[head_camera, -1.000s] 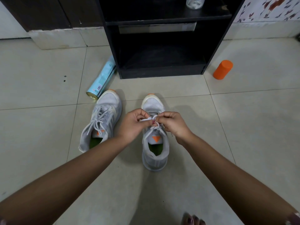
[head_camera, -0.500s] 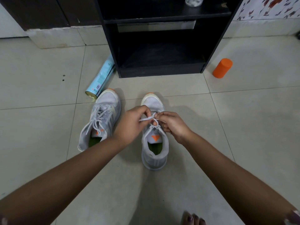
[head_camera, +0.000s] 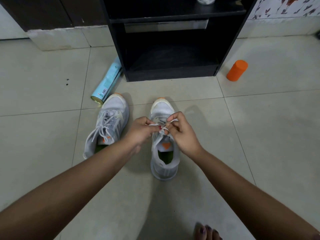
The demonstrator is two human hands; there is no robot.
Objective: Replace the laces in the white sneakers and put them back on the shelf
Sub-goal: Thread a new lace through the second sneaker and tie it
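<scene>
Since a second ago, the right hand (head_camera: pixel 181 133) is being drawn a little away from the left hand (head_camera: pixel 141 131), and a strand of the white lace (head_camera: pixel 170 120) is being lifted out between them.

In the head view, both hands are being kept clamped on the lace. The left hand's fingers are curled round one strand, and the other strand is being pinched by the right hand's thumb and forefinger. The sneaker being tied (head_camera: pixel 164 164) is being worked on the floor (head_camera: pixel 259 135) directly in front of the black shelf (head_camera: pixel 171 73), toe towards it. The second sneaker (head_camera: pixel 110 125), laced but with ends trailing, is lying before the shelf's left corner, just beside a blue can (head_camera: pixel 108 82). An orange cylinder (head_camera: pixel 236 71) is standing off the shelf's right corner.

A knot is judged to be forming, with shelving not yet done. Both strands are best pulled outwards with even tension, and the loops matched before tightening, so that the sneaker is not dragged sideways.
</scene>
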